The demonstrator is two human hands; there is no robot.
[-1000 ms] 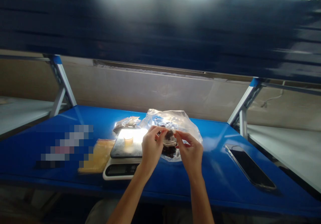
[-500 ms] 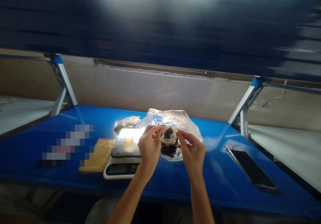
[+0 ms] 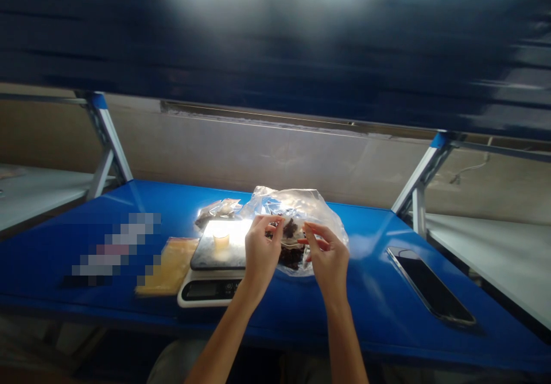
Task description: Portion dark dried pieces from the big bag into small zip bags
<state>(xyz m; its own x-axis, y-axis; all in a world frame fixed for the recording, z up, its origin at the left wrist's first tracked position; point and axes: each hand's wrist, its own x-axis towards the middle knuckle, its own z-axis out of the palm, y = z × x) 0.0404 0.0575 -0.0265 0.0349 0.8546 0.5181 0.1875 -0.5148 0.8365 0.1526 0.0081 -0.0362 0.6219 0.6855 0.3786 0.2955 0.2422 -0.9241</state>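
My left hand (image 3: 262, 249) and my right hand (image 3: 330, 259) pinch opposite upper edges of a small clear bag (image 3: 291, 229) with dark, dry-looking bits inside. It is held up over a large open plastic bag (image 3: 329, 214), which lies on the blue table and contains dark brown loose pieces (image 3: 293, 258). Just left of my left hand stands a digital scale (image 3: 209, 289). A small yellowish cup (image 3: 221, 241) sits on its bright, reflective plate. Whether the small bag's mouth is closed cannot be made out.
Left of the scale lies a stack of yellowish plastic bags (image 3: 170, 266). Behind the scale is a filled clear packet (image 3: 217, 210). A phone (image 3: 430, 286) lies on the right of the blue table (image 3: 370, 326). A dark blue shelf panel (image 3: 275, 57) hangs low above, on metal struts.
My left hand has shifted slightly right, bringing the two hands closer together. The small bag between them looks narrower, and its dark contents have shifted a little. Everything on the table stays put.
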